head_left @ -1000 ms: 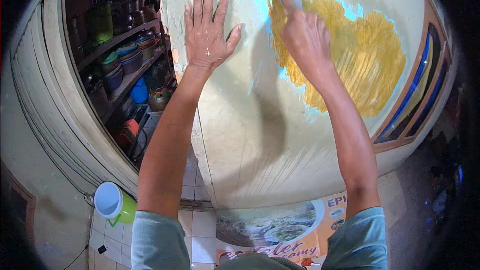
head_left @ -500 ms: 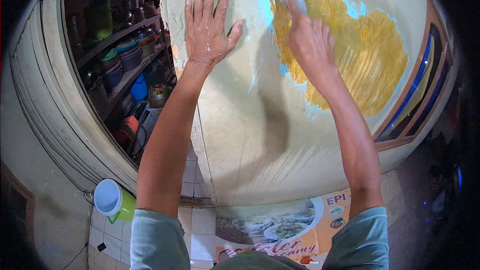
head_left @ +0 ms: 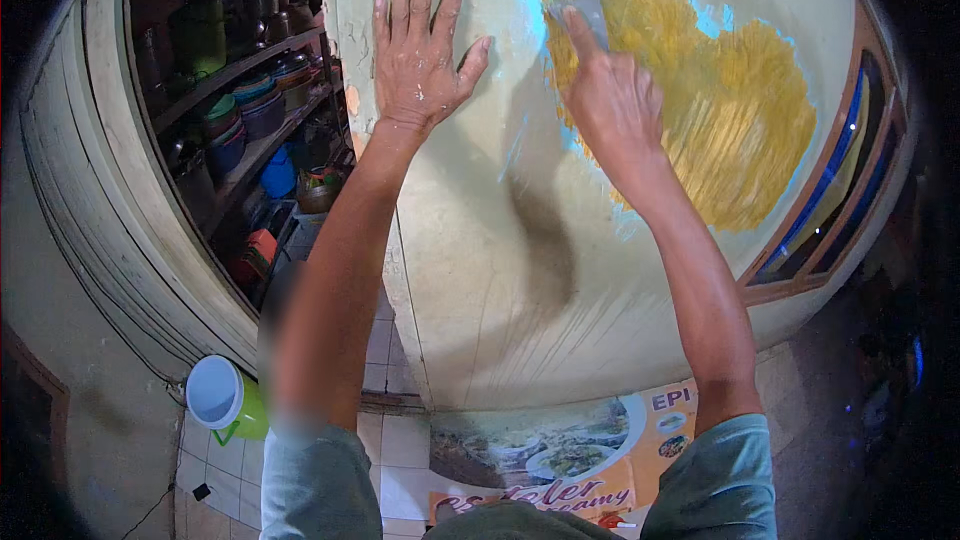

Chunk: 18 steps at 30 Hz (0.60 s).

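My left hand (head_left: 420,70) lies flat on the pale painted wall (head_left: 465,270), fingers spread, with light specks on its back. In my right hand (head_left: 615,110) is a grey flat scraper (head_left: 592,15), its blade against the wall and my index finger pressed along it. The blade sits at the upper left edge of a large golden-brown patch (head_left: 745,110) where the paint is off. Bright blue paint (head_left: 715,20) shows in a ragged border around that patch. The scraper's grip is hidden in my palm.
At left, a doorway opens on shelves (head_left: 255,155) of pots and basins. A green-and-white bucket (head_left: 228,400) stands on floor tiles. Below the wall lies a printed banner (head_left: 540,450). A wood-framed window (head_left: 830,190) is at right, and cables (head_left: 90,290) run down the left wall.
My right hand and the scraper have moved slightly down along the left edge of the patch. The left hand stays pressed on the wall, almost unchanged.
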### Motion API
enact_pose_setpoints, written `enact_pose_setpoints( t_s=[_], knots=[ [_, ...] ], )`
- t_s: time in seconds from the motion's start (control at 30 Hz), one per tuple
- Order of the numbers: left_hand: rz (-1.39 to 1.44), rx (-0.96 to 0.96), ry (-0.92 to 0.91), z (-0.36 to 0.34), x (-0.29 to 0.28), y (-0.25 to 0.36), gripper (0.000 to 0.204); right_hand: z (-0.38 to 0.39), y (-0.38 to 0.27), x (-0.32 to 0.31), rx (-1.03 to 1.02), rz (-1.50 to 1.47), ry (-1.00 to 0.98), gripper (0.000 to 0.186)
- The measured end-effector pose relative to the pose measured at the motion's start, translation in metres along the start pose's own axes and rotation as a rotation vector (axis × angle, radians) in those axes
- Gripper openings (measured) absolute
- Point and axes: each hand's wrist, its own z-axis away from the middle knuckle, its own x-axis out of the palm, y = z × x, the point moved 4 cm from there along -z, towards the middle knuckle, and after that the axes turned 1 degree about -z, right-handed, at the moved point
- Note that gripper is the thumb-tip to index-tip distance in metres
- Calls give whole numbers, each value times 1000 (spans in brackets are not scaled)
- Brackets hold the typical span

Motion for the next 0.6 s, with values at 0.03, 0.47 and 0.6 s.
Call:
enact_pose_setpoints(
  t_s=[0.03, 0.47, 0.6],
  knots=[
    [8, -3, 5, 1, 1, 3, 76, 5, 4, 2, 27, 9, -27, 53],
    [22, -3, 11, 0, 3, 2, 76, 15, 11, 12, 29, 79, -36, 52],
    [17, -9, 20, 0, 3, 4, 77, 7, 12, 13, 40, 33, -35, 56]
  ],
)
